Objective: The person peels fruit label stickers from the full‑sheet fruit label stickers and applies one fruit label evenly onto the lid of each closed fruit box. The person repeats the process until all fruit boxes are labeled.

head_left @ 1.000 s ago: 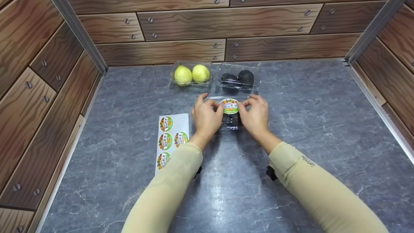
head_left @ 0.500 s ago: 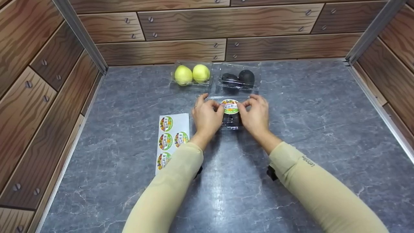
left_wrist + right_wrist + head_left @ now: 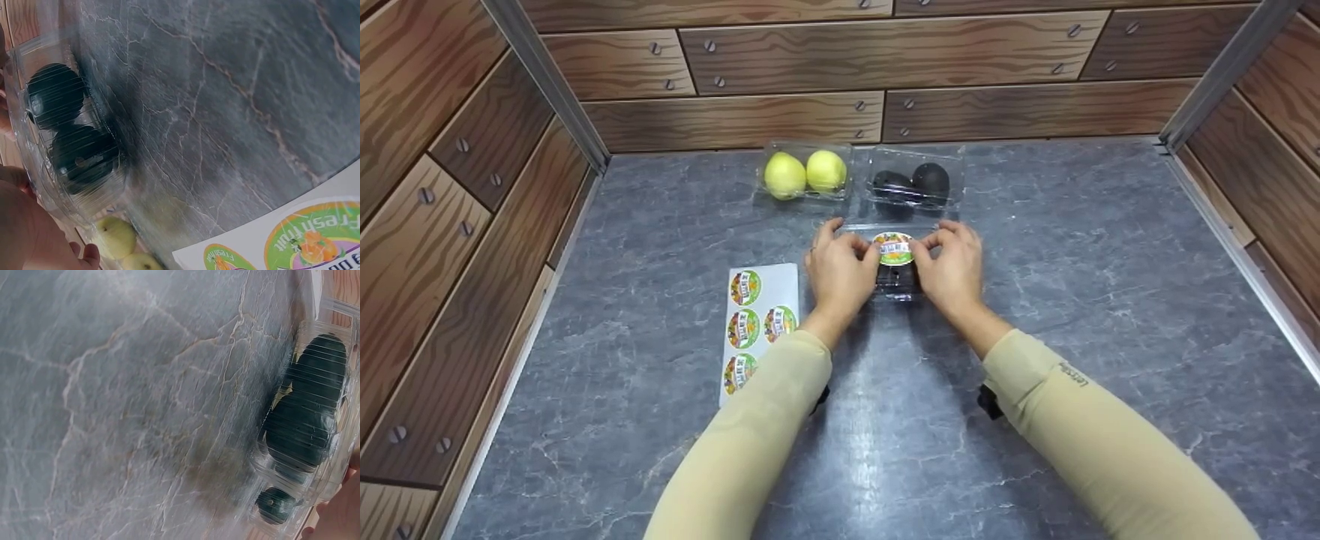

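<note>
Over the lid of a clear plastic clamshell box point(image 3: 898, 295), a round fruit sticker point(image 3: 895, 249) is stretched between both hands. My left hand point(image 3: 842, 271) pinches its left edge with thumb and forefinger. The opposite edge is pinched by my right hand point(image 3: 951, 268) in the same way. Through the box wall, two dark avocados point(image 3: 55, 95) show in the left wrist view; there the left hand point(image 3: 28, 228) is partly in frame. In the right wrist view the right hand point(image 3: 340, 512) is at the lower right corner, beside the box. Neither wrist view shows the sticker.
A white sticker sheet point(image 3: 769, 279) with several round labels lies left of the box, partly under the left sleeve. Behind stand a clear box with two yellow-green pears point(image 3: 785, 176) and another with two dark avocados point(image 3: 931, 182). Wood-patterned walls point(image 3: 780, 120) enclose the grey marbled table point(image 3: 1095, 247).
The sticker has come very slightly nearer the front of the box and shifted a little in tilt. Both hands keep almost the same place and grip.
</note>
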### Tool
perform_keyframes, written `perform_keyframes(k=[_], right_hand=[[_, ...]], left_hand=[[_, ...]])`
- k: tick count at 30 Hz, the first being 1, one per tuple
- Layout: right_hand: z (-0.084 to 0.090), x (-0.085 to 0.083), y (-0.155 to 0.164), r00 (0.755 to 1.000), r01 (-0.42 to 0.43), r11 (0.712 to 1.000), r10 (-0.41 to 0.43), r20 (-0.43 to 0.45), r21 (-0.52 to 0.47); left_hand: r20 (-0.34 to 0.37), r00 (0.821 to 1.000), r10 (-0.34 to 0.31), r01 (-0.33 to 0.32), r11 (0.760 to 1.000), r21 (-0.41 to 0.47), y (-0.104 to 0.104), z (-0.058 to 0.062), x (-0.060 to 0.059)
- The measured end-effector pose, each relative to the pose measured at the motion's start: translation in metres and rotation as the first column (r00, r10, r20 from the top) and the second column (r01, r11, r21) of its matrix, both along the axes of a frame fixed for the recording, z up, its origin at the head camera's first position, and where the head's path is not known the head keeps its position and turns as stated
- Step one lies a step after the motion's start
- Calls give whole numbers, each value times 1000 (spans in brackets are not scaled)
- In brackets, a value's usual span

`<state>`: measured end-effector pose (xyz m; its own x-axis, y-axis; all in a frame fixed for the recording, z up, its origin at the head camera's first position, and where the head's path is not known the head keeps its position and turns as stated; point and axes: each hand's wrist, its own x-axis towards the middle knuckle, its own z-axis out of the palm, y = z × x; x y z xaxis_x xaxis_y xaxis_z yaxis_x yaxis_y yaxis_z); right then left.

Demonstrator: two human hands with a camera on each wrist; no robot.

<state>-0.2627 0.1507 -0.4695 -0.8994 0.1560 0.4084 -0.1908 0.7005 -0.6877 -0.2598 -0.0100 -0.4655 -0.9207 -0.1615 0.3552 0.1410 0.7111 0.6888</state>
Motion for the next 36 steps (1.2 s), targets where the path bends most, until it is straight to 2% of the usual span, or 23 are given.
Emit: perform_keyframes(k=[15,24,36], right_hand=[[0,0,0,1000,8,1000,-9,3,11],[-1,0,0,999,5,1000,-4,-48,11],[0,0,0,1000,9,1000,-9,-25,8]], left_hand=[[23,1000,5,-4,1000,-8,0,-3,-1],[23,1000,5,-4,1000,-7,1,-3,-2],[12,1000,12,-12,1000,-20,0,-3,-1]])
